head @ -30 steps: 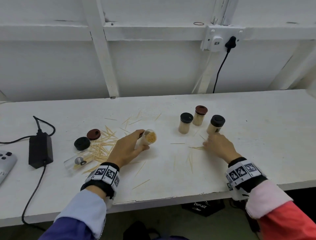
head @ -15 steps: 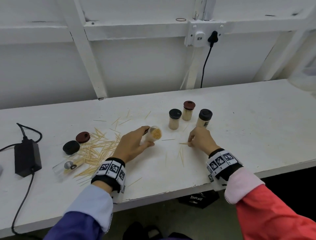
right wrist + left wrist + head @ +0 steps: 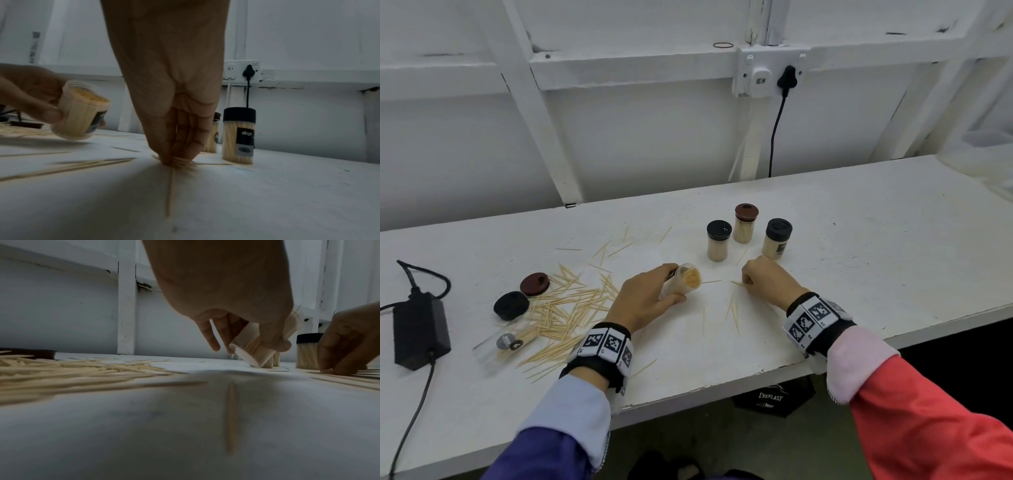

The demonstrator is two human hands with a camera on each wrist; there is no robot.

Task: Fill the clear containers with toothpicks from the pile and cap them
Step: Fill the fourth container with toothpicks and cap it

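White-painted bench (image 3: 893,260) carries everything. Nearest, a few loose toothpicks (image 3: 734,313) lie between the two wrists. The left hand (image 3: 643,298) grips an uncapped jar (image 3: 683,279), tilted, its open mouth at 3 o'clock and packed with toothpicks; in the left wrist view its base edge sits at or just above the bench. At 3 o'clock from the jar, the right hand (image 3: 767,281) has its fingertips (image 3: 174,155) bunched on the bench, pinching a small bundle (image 3: 183,163) of toothpicks that fans out under them. At 9 o'clock from the left hand spreads the pile (image 3: 565,308), with an empty jar (image 3: 496,346) lying on its side at the pile's near edge and a black cap (image 3: 511,305) and a brown cap (image 3: 534,284) at its far edge. Beyond the right hand, at 12 o'clock, stand three capped, filled jars (image 3: 744,224). A black power brick (image 3: 421,329) sits far out at 9 o'clock.
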